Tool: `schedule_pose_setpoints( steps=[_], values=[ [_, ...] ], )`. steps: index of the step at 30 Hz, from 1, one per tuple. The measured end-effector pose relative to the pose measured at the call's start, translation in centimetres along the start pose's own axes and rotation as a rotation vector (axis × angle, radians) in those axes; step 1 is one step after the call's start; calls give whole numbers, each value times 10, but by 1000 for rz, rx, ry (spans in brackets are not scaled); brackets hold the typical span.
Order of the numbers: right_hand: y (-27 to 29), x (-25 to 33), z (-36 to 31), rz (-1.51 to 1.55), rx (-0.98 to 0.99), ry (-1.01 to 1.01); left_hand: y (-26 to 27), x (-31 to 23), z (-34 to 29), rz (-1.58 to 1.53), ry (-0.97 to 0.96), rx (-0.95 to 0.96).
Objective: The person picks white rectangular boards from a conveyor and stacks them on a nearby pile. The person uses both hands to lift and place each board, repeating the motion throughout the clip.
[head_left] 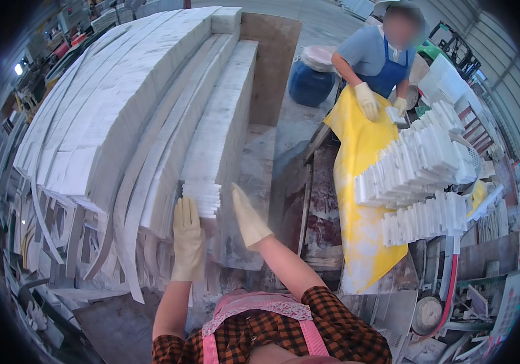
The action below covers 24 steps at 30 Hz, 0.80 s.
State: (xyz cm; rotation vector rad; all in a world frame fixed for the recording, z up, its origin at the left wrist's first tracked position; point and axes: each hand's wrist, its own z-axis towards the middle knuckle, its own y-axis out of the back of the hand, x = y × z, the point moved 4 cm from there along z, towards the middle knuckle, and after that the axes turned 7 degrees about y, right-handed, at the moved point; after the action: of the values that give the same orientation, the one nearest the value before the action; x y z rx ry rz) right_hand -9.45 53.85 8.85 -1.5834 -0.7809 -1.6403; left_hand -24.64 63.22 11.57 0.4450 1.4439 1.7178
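A pile of thin white stone-like tiles stands at the near end of a long white row, its edges facing me. My left hand, in a cream rubber glove, lies flat along the pile's left side, fingers straight and pointing away from me. On the other side, my right hand, gloved alike, is held edge-up with its fingers stretched out. A narrow gap seems to separate it from the pile. Neither hand has its fingers wrapped round anything.
Long rows of white slabs fill the left, with grey strips hanging down in front. A brown board stands behind. Across from me, a co-worker in gloves handles a white piece by a yellow-draped bench and stacked white tiles. A blue drum stands nearby.
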Motion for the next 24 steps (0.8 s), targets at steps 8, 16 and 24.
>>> schedule_pose_setpoints(
  steps=[8,16,24],
  values=[
    [-34,4,3,362,-64,-234,-7,5,-43,-343,7,-110],
    [-35,-17,7,232,-95,-149,-40,33,-56,-461,57,-11],
    [-39,-36,30,417,-108,-293,-55,40,-41,-480,41,14]
  ],
)
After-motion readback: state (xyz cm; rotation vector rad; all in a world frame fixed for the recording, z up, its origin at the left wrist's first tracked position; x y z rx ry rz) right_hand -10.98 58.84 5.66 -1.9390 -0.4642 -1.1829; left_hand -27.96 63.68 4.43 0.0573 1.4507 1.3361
